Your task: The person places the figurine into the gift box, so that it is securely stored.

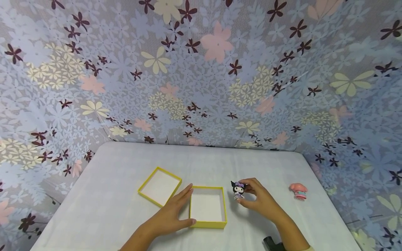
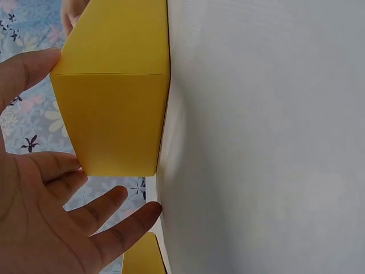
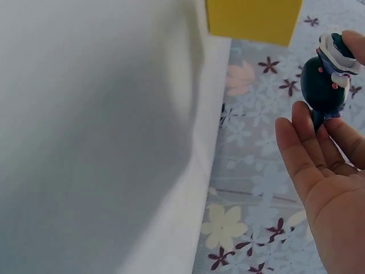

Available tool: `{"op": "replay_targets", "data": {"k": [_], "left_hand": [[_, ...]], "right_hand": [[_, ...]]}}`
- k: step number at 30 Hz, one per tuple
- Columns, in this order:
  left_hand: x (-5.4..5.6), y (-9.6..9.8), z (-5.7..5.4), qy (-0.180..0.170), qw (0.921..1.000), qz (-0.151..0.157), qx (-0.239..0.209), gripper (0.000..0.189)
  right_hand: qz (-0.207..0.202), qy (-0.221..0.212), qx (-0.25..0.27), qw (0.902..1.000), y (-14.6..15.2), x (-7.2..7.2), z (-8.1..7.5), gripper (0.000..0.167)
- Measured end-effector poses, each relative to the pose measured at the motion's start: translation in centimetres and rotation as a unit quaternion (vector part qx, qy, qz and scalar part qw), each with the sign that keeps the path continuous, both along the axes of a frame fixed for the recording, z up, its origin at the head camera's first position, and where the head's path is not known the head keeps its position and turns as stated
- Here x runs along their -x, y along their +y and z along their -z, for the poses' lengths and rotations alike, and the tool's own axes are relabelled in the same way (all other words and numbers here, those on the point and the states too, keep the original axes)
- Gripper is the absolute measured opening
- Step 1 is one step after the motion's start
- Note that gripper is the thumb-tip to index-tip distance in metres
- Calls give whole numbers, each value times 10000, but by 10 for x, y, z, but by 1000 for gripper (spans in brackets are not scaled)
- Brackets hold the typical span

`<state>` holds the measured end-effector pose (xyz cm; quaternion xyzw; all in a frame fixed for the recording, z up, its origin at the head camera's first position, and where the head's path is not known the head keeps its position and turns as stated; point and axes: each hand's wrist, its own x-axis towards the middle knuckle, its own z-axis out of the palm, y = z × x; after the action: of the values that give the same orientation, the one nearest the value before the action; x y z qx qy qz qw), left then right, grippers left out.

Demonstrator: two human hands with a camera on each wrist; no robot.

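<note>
Nearest the camera, the left hand (image 1: 172,216) touches the left side of an open yellow box (image 1: 208,225), its fingers spread and nearly straight; just right of the box, the right hand (image 1: 262,200) pinches a dark-eared figurine (image 1: 238,190). On the white tabletop (image 1: 103,209) lie 2 others, a yellow-rimmed tray (image 1: 159,186) and a pink figurine (image 1: 299,191), with a flowered backdrop (image 1: 216,104) behind.

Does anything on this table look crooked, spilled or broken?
Nothing looks spilled or broken. The shallow yellow-edged tray on the left sits askew, turned at an angle to the yellow box beside it. A black object is cut off by the picture's bottom edge; I can't tell what it is.
</note>
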<state>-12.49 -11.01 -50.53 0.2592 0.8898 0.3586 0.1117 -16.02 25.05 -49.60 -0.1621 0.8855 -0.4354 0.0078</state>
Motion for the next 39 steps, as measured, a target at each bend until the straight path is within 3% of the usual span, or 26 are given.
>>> {"op": "replay_targets", "data": {"k": [17,29,39], "left_hand": [[5,7,5,-151,9998,53,-112,99],[9,8,2,-171,9996,159,-181,100],[11,7,5,-181,9994,203,-231,97]], "right_hand": [[-987,-243,586,9931,-45,-11,-15,60],[-1014,-108,-137,9947,-67,-13,-15,62],[-1115,558,-674,9899,-82,-10,-7,58]]}}
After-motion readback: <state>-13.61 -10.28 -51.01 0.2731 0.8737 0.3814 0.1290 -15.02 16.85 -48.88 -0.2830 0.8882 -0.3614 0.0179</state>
